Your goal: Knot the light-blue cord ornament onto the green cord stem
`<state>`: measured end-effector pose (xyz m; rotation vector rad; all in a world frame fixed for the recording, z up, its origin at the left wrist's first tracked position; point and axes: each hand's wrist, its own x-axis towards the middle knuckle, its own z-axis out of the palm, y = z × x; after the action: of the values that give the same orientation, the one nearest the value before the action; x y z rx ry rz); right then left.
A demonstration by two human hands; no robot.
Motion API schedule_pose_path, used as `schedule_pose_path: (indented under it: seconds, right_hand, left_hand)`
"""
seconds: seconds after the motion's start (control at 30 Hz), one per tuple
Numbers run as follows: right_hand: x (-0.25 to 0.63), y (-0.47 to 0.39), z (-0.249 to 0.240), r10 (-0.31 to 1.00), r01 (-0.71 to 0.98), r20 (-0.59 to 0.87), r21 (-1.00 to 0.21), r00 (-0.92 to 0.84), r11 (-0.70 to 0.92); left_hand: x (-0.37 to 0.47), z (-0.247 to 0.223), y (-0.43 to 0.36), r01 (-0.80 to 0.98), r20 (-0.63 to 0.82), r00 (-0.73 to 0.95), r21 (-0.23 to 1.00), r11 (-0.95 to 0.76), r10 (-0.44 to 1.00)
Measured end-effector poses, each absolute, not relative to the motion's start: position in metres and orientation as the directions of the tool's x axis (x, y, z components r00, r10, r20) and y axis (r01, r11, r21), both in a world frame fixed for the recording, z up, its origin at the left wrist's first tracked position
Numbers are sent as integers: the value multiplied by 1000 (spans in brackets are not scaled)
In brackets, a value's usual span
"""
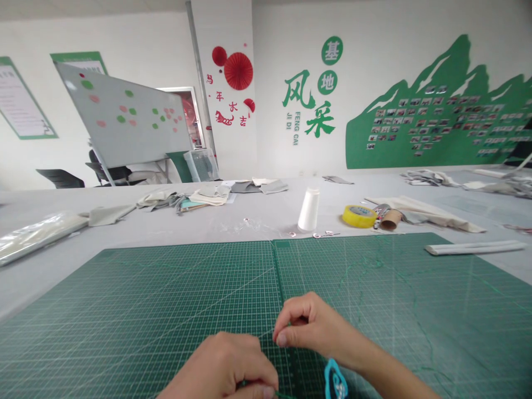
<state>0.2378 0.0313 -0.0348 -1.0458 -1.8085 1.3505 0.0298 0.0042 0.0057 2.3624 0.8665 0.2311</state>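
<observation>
My left hand [226, 366] is low in the middle of the view, its thumb and fingers pinched together, with a bit of green thread showing at the fingertips. Just up and to the right, my right hand [301, 324] is also closed in a pinch; what it holds is too small to make out. Both hands are above the green cutting mats [187, 293], near the seam between them. A bright blue looped item [334, 380] shows below my right wrist. Loose green thread [415, 299] trails over the right mat.
Beyond the mats stand a white thread cone [308, 210], yellow tape [359, 216] and a cardboard tube [390, 220]. A rolled white strip [476, 247] lies on the right mat's far edge. Fabric pieces [210, 195] and a plastic-wrapped bundle [39, 235] lie farther left.
</observation>
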Motion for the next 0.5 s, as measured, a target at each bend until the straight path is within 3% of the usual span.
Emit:
schedule_pose_path:
  seconds: [0.23,0.5]
  right_hand:
    - [238,27,-27,877,289,74,-928,-476,236]
    - [232,14,-5,875,464,236,-774,-422,432]
  left_hand:
    - [29,5,4,557,-59,757,579,-595,651]
    - [29,2,5,660,-54,674,493,-567,737]
